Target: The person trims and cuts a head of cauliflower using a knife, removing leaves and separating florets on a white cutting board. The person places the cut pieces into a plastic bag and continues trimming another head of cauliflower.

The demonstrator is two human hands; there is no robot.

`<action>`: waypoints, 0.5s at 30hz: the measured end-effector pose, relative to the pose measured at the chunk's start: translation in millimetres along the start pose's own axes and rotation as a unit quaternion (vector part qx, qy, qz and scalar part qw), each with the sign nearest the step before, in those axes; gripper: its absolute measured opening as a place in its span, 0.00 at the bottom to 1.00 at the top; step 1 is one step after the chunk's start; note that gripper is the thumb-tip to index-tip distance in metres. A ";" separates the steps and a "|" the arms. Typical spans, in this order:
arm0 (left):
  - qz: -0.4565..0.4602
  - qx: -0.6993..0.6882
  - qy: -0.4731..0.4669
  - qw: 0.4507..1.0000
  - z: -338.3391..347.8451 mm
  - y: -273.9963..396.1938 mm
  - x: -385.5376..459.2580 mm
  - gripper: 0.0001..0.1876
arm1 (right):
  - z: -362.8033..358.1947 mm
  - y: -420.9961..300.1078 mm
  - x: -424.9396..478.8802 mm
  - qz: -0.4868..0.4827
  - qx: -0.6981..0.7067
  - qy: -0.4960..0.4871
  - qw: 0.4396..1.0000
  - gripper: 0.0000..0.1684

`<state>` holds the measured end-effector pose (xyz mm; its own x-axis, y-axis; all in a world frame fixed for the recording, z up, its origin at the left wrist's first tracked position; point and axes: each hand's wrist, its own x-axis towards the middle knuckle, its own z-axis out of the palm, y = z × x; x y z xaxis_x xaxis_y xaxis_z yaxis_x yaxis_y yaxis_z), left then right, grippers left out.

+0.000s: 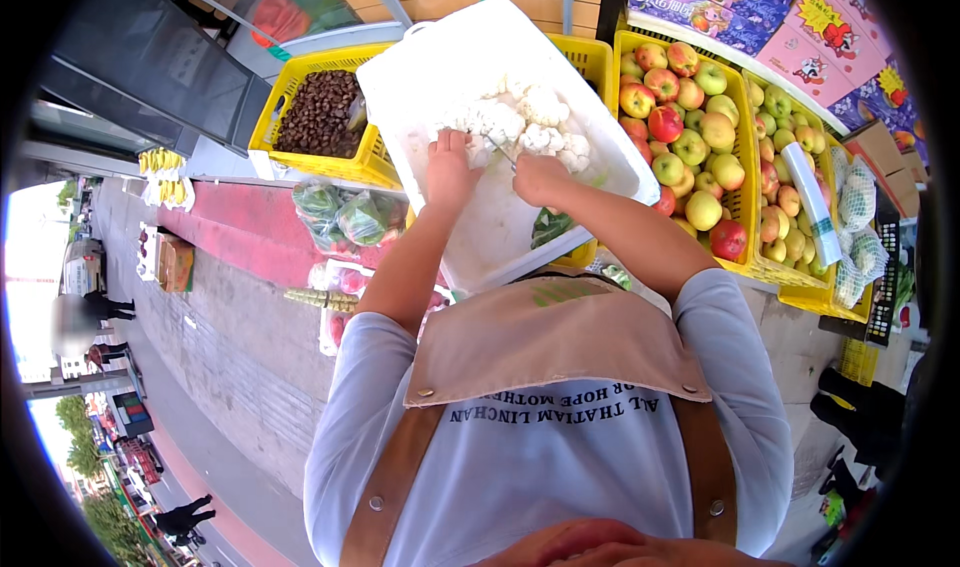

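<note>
A large white foam tray (495, 244) rests tilted over yellow crates in front of me, with several cauliflower pieces (544, 106) in its middle. The fingers of my left hand (452, 163) press down on a cauliflower piece (491, 121), their tips partly hidden. My right hand (541, 181) is closed around a small knife (501, 149). Its blade points up and left, close against the cauliflower, and my fingers cover the handle. Green leaves (551, 226) lie in the tray's near right part, below my right forearm.
Left of the tray stands a yellow crate (300, 158) of brown nuts, probably chestnuts. To the right are crates of apples (694, 136), a plastic bag roll (810, 203) and netted produce (859, 199). Bagged greens (345, 211) lie lower left. People stand farther off.
</note>
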<state>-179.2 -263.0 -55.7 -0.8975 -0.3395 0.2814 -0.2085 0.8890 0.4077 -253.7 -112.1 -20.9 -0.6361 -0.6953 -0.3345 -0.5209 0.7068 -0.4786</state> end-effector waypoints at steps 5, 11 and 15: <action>-0.015 -0.012 -0.002 1.000 2.0 8.9 2.4 0.30 | 20.1 12.2 17.9 0.016 -0.023 0.062 0.998 0.13; -0.016 0.009 -0.006 1.000 -1.3 9.8 -3.4 0.30 | 18.5 4.6 1.9 0.010 -0.024 0.041 0.999 0.14; -0.039 -0.007 -0.009 0.999 1.0 4.9 -0.8 0.29 | 20.6 6.6 19.2 0.013 -0.030 0.057 0.998 0.14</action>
<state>-179.9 -258.1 -54.8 -0.8860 -0.4010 0.2328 -0.2716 0.8557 0.4405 -257.6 -123.4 -47.2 -0.7086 -0.6597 -0.2504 -0.5343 0.7334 -0.4203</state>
